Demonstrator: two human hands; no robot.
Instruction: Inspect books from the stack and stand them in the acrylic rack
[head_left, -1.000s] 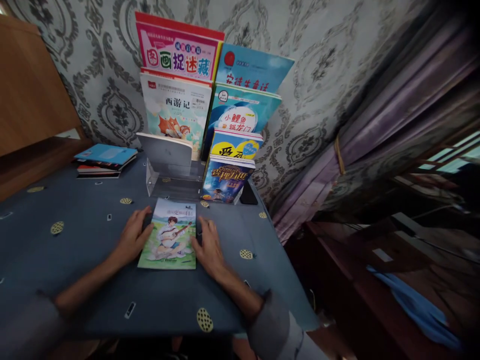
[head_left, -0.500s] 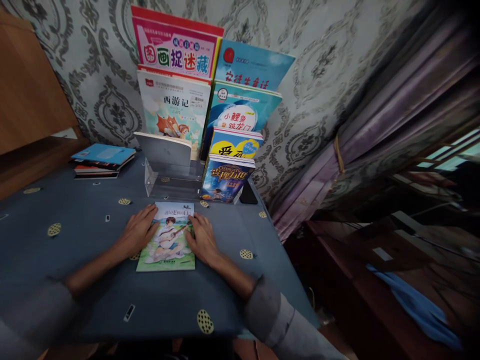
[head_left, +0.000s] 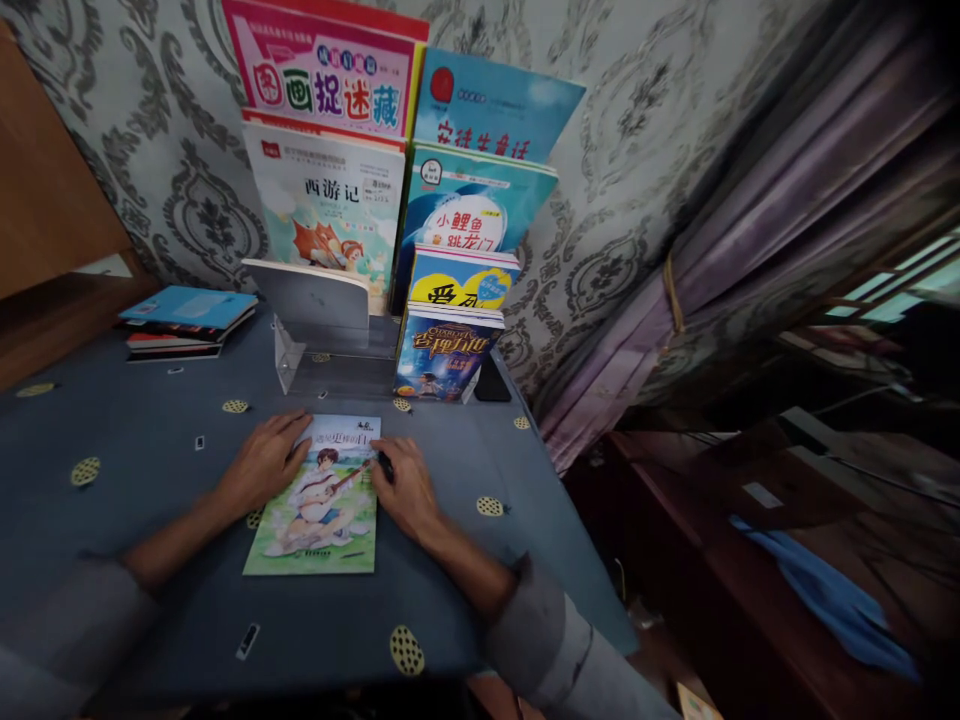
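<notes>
Left hand [head_left: 262,462] left of lower centre in the frame, fingers stretched forward and thumb apart from them, tips along the left edge of a thin book [head_left: 319,510]. Right hand [head_left: 405,488] right of lower centre, fingers loosely bent, thumb apart from them, at the right edge of the same book; firmness of contact impossible to tell. Book in the lower centre of the frame, front cover upward, above a dark blue tablecloth [head_left: 322,640]. At upper centre, a clear stand [head_left: 341,375] bearing upright books [head_left: 322,210] in two columns. At left, a small stack [head_left: 187,310] of books, blue on top. At right, a tied purple curtain [head_left: 615,330]; at lower right, a blue cloth [head_left: 832,605].
</notes>
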